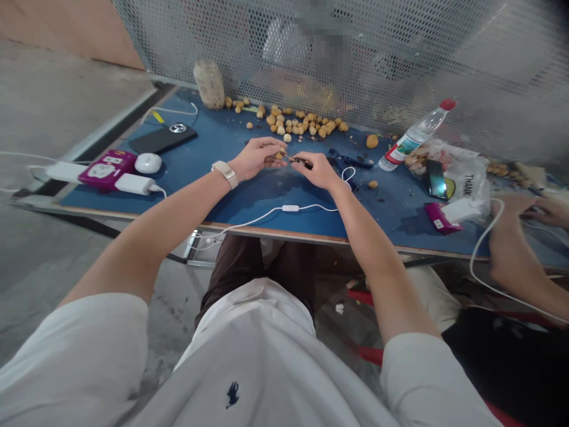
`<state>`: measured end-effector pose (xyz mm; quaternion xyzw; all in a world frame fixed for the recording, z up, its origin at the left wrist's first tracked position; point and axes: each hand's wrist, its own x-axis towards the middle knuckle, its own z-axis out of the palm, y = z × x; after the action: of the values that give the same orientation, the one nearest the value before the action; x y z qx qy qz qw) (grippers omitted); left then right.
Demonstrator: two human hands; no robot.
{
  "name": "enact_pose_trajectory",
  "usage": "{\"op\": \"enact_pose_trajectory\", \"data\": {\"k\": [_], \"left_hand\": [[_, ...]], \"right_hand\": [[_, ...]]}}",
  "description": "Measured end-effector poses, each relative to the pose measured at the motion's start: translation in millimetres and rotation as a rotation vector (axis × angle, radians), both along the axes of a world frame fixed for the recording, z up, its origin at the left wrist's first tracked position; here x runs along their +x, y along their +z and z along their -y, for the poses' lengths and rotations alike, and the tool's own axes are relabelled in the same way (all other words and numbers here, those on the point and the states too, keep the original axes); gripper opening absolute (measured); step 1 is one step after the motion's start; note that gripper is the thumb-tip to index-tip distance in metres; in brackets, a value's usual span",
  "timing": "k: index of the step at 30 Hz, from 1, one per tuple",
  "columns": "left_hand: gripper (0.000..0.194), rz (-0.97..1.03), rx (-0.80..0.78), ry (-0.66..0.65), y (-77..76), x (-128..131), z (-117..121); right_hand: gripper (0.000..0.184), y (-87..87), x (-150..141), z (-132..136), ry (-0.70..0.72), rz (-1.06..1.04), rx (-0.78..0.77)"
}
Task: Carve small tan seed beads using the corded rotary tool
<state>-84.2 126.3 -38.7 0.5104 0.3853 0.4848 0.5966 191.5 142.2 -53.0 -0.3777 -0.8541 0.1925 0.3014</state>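
Note:
My left hand (256, 159) pinches a small round tan nut-like piece (280, 155) between thumb and fingers above the blue table. My right hand (317, 171) is closed on a slim tool with a dark handle (303, 163). Its thin tip points left and reaches the piece or very close to it; I cannot tell exactly which kind of tool it is. Beyond my hands lies a spread of similar round pieces (306, 123), some paler than others. A dark blue handled tool (349, 159) rests just right of my right hand, partly hidden.
A white cable (291, 208) crosses the table's front. On the left are a purple power strip (104, 171), a white case (148, 163) and a black phone (163, 138). A bottle (411, 139) tilts at right, near a plastic bag (466, 172). A co-worker's arms (511, 237) are at far right.

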Motion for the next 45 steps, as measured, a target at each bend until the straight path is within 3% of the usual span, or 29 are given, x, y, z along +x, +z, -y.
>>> {"op": "enact_pose_trajectory", "data": {"k": [11,30,37,45], "left_hand": [[0.023,0.063,0.010,-0.014,-0.1,3.4,2.8],[0.008,0.026,-0.020,0.000,-5.0,3.3,-2.1],[0.018,0.036,-0.028,-0.003,-5.6,3.6,-2.1],[0.022,0.051,-0.041,-0.012,-3.6,5.6,-0.2]], "right_hand": [[0.072,1.0,0.3,-0.4,-0.011,0.000,0.011],[0.070,2.5,-0.3,0.6,0.017,-0.005,-0.026],[0.068,1.1,1.4,-1.6,0.027,-0.003,-0.028],[0.078,1.3,1.0,-2.2,0.008,0.010,-0.022]]}}
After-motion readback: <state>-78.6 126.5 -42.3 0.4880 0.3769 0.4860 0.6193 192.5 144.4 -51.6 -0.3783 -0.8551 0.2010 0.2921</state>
